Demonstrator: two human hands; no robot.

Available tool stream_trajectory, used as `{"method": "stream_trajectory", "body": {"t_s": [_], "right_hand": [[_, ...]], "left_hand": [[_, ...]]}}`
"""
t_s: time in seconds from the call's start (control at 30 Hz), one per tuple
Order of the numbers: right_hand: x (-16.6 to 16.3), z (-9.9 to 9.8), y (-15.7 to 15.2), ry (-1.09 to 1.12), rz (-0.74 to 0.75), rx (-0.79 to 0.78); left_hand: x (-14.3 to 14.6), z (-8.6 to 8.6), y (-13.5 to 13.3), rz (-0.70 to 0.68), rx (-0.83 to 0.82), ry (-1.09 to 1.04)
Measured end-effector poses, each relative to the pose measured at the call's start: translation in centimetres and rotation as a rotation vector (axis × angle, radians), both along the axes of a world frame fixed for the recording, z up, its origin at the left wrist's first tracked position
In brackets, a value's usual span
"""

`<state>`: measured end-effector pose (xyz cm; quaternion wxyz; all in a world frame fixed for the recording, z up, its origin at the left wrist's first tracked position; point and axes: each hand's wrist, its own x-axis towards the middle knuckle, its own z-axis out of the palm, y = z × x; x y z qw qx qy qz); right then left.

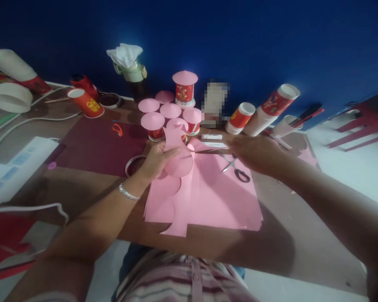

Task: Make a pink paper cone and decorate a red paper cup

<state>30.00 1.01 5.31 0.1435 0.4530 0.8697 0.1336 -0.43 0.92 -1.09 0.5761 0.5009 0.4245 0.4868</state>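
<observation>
Head view: pink paper offcut (pixel 173 140) with curved cut edges, pinched between thumb and fingers of left hand (pixel 156 162); lies at 2 to 4 o'clock from that hand, long axis appears roughly 12-to-6, lower end over pink paper sheets (pixel 223 201). Left hand nearer; right hand (pixel 248 152) well apart, at 3 o'clock from offcut. Right-hand fingers blurred; grasp cannot be told. Scissors (pixel 232 163): just beside right hand, at 8 o'clock, blades spread. Glue stick (pixel 211 136): at 10 o'clock from right hand.
</observation>
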Motion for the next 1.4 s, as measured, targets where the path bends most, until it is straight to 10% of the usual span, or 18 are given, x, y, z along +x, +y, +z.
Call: {"method": "stream_trajectory", "body": {"t_s": [0.23, 0.6, 1.13, 1.4], "right_hand": [[-1.5, 1.5, 7.6, 0.064, 0.014, 0.338], [0.1, 0.0, 12.4, 0.198, 0.131, 0.281], [0.2, 2.8, 9.6, 0.117, 0.026, 0.364], [2.4, -2.2, -0.4, 0.191, 0.005, 0.312]], "left_hand": [[0.0, -1.0, -0.1, -0.046, 0.027, 0.119], [-0.2, -1.4, -0.1, -0.118, -0.001, 0.125], [0.0, -1.3, -0.2, -0.137, -0.012, 0.105], [0.1, 0.0, -0.4, -0.184, 0.056, 0.107]]}}
